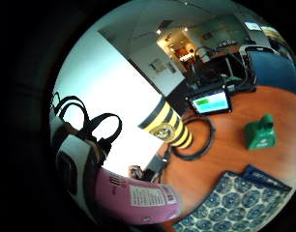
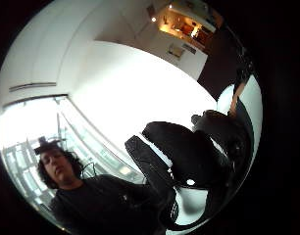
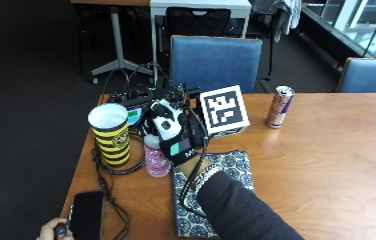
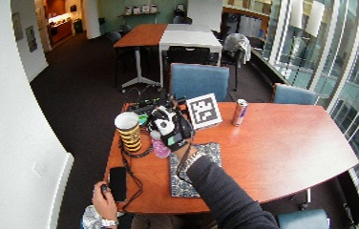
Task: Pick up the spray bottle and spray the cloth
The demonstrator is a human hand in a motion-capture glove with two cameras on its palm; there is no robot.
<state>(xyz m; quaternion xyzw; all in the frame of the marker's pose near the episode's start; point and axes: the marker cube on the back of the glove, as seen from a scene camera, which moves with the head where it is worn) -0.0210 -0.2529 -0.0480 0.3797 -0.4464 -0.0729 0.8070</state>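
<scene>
A pink spray bottle (image 3: 156, 162) stands upright at the left edge of the blue patterned cloth (image 3: 231, 167), beside a striped cup. My gloved right hand (image 3: 172, 134) is wrapped around the bottle's top, which hides the spray head. I cannot tell whether the bottle's base touches the table. In the little finger side palm view the pink bottle (image 1: 138, 203) with its white label lies close against the palm, with the cloth (image 1: 235, 203) beyond it on the wooden table. The thumb side palm view shows curled black fingers (image 2: 189, 152).
A yellow and black striped cup (image 3: 111, 135) stands left of the bottle, ringed by a black cable. A small screen device (image 1: 211, 102) and a green object (image 1: 260, 133) sit behind. A drink can (image 3: 279, 106) stands at the back. A phone (image 3: 88, 215) lies by a bare hand (image 3: 51, 231).
</scene>
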